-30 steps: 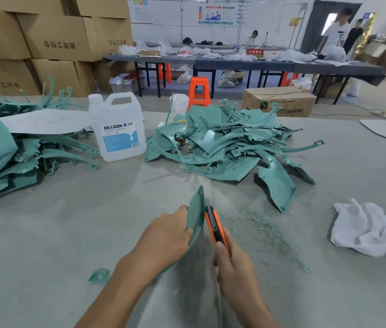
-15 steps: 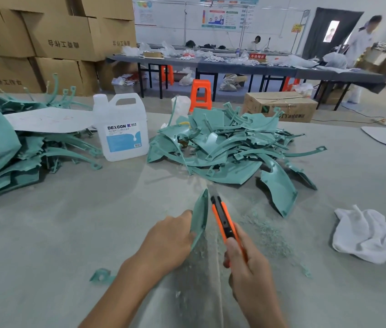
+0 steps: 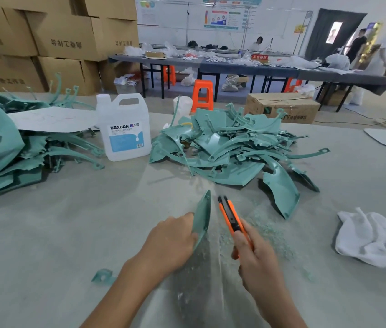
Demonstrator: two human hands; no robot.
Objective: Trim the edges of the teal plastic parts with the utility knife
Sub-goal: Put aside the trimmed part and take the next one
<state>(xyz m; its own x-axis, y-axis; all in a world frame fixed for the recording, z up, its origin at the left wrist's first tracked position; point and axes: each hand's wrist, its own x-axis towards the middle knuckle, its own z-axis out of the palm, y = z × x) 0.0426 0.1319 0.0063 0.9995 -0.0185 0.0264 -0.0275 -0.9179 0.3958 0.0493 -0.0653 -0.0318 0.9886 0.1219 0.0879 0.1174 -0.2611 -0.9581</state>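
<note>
now left hand point(image 3: 170, 240) grips teal part point(image 3: 202, 214) upright on table point(image 3: 69, 233); right hand point(image 3: 256, 259) curled round utility knife point(image 3: 231, 216), just beside part edge. risk: blade slips toward holding fingers, or gouges part if angle steepens.

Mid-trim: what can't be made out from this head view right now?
Head view:
- Blade of the utility knife: too small and dark to tell whether it touches the held teal part.
- Held part's lower end: hidden by the left hand.
- Knife's rear: hidden in the right hand.
- Left teal pile: cut off by the frame's left edge.
</note>
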